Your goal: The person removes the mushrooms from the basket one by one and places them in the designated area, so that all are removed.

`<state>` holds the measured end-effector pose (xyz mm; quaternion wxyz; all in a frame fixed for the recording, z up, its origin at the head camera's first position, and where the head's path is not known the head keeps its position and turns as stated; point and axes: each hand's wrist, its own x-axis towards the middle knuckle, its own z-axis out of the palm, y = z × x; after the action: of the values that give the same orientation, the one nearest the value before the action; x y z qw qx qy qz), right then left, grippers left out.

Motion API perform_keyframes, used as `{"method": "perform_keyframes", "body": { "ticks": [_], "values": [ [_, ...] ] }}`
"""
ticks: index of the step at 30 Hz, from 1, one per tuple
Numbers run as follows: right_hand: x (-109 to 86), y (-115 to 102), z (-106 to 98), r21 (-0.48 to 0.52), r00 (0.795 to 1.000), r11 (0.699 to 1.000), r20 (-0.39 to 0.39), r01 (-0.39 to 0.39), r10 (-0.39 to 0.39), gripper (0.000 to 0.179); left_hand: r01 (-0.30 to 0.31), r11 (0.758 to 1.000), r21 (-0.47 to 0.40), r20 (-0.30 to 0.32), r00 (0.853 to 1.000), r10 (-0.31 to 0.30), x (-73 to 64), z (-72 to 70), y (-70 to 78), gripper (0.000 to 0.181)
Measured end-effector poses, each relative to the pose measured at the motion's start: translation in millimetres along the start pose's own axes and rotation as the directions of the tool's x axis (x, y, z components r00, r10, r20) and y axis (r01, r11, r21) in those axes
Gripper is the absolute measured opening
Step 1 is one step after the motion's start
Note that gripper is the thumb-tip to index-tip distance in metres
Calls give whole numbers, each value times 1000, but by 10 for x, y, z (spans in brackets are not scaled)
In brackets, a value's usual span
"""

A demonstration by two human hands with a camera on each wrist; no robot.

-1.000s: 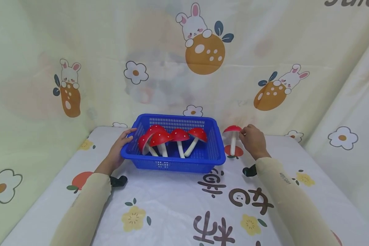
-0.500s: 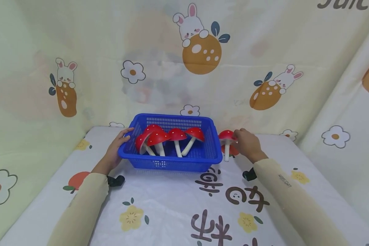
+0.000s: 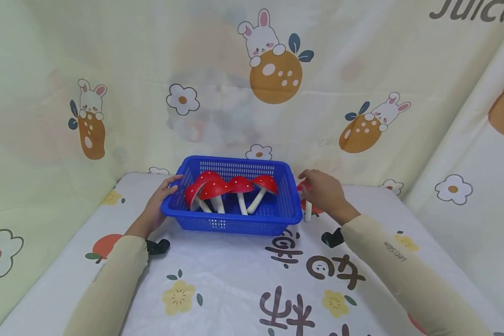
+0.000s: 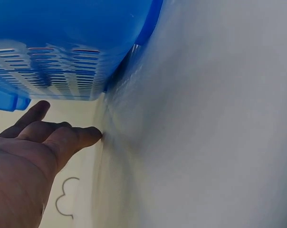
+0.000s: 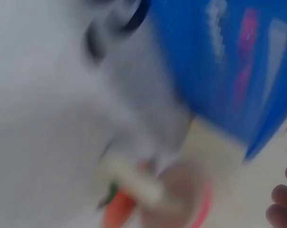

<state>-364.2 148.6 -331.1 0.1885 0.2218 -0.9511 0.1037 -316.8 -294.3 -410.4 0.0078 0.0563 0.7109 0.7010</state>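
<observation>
A blue plastic basket holds several toy mushrooms with red, white-dotted caps and white stems. My left hand is at the basket's left end, its fingertips right at the rim. In the left wrist view its fingers stretch out loosely beneath the basket's wall. Just right of the basket stands another toy mushroom, its red cap mostly hidden behind my right hand. In the blurred right wrist view, a gap separates the right fingers from this mushroom's stem.
A white tablecloth printed with flowers, fruit and dark lettering covers the table. Close behind the basket hangs a cream curtain with rabbit prints. Another curtain side bounds the right.
The right hand brought the mushroom left and down beside the basket, let go of it, and moved over it toward the basket. The left hand stayed at the basket's left end.
</observation>
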Motion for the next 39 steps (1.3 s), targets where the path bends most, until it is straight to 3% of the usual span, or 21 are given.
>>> {"method": "perform_keyframes", "body": {
  "ticks": [4, 7, 9, 12, 14, 16, 20, 24, 32, 39],
  "values": [
    [54, -452, 4, 84, 994, 992, -70, 96, -90, 29, 8, 1000, 2, -6, 1000, -8, -5, -27, -8, 50],
    [89, -773, 70, 224, 986, 964, -108, 146, -125, 31, 12, 1000, 4, -15, 1000, -12, -10, -47, -16, 50],
    [118, -960, 141, 345, 987, 926, -107, 153, -124, 32, 10, 1000, -2, -19, 1000, -10, -14, -55, -23, 50],
    [180, -1170, 262, 517, 992, 847, -61, 126, -111, 32, 6, 1000, -11, -17, 1000, -7, -20, -55, -31, 51],
    [240, -1266, 340, 599, 996, 797, 5, 72, -93, 33, 5, 1000, -11, -15, 1000, -5, -21, -48, -36, 51],
    [307, -1330, 413, 642, 994, 767, 93, -11, -63, 36, 4, 1000, -9, -14, 1000, -5, -20, -39, -39, 51],
    [439, -1389, 522, 622, 955, 750, 294, -225, 43, 48, -1, 1000, -8, -6, 1000, 1, -4, -17, -37, 50],
    [546, -1406, 594, 577, 914, 744, 392, -336, 108, 52, -6, 1000, -1, -2, 1000, 6, 20, -3, -31, 49],
    [692, -1472, 619, 572, 895, 729, 426, -377, 128, 43, -5, 1000, 7, -18, 1000, 5, 33, -16, -7, 49],
    [710, -1440, 650, 543, 927, 792, 368, -278, 73, 29, -6, 1000, -9, -17, 1000, 6, 11, 4, 5, 50]
  ]
}}
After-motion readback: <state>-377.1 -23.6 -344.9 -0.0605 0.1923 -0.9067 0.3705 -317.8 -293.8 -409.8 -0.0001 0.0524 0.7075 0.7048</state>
